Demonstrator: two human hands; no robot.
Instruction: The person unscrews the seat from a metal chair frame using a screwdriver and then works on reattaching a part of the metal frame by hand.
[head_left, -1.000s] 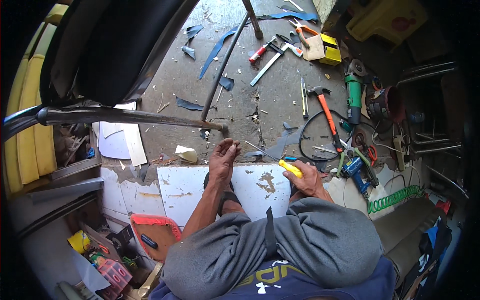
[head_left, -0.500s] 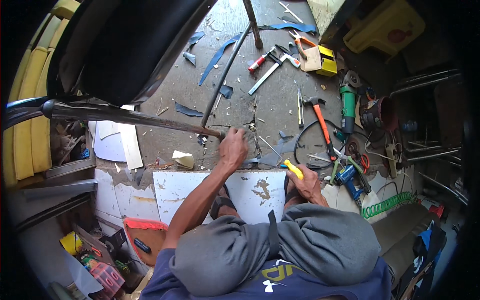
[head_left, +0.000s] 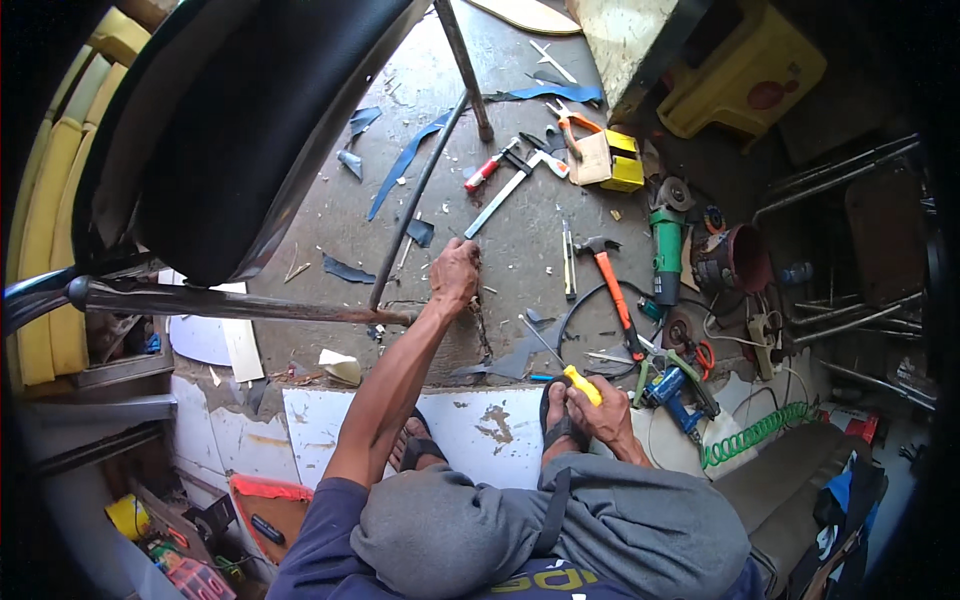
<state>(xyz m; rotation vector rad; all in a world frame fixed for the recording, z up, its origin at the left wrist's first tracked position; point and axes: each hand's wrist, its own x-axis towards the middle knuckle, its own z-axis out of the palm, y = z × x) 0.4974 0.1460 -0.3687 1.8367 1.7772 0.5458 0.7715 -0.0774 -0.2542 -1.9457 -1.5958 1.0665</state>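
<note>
My left hand (head_left: 456, 274) reaches over the concrete floor, back up, fingers bent together. Their tips are by the lower end of a bar clamp (head_left: 500, 203) with a red handle; whether they touch it or pinch something small is hidden. My right hand (head_left: 604, 414) is closed around the yellow handle of a screwdriver (head_left: 581, 384), its shaft pointing up and left. Left of my left hand, the metal legs (head_left: 250, 302) of a chair with a black padded seat (head_left: 260, 130) rest over the floor.
To the right lie a claw hammer (head_left: 617, 300) with an orange handle, a green angle grinder (head_left: 666, 240), a blue air tool (head_left: 672, 398) with a coiled green hose (head_left: 755, 435), and orange pliers (head_left: 572, 122) beside a yellow box (head_left: 625, 165). Blue-black scraps (head_left: 405, 170) are scattered about.
My left hand has moved forward, away from the chair leg's end and up to the bar clamp. The view has shifted. My right hand keeps hold of the screwdriver.
</note>
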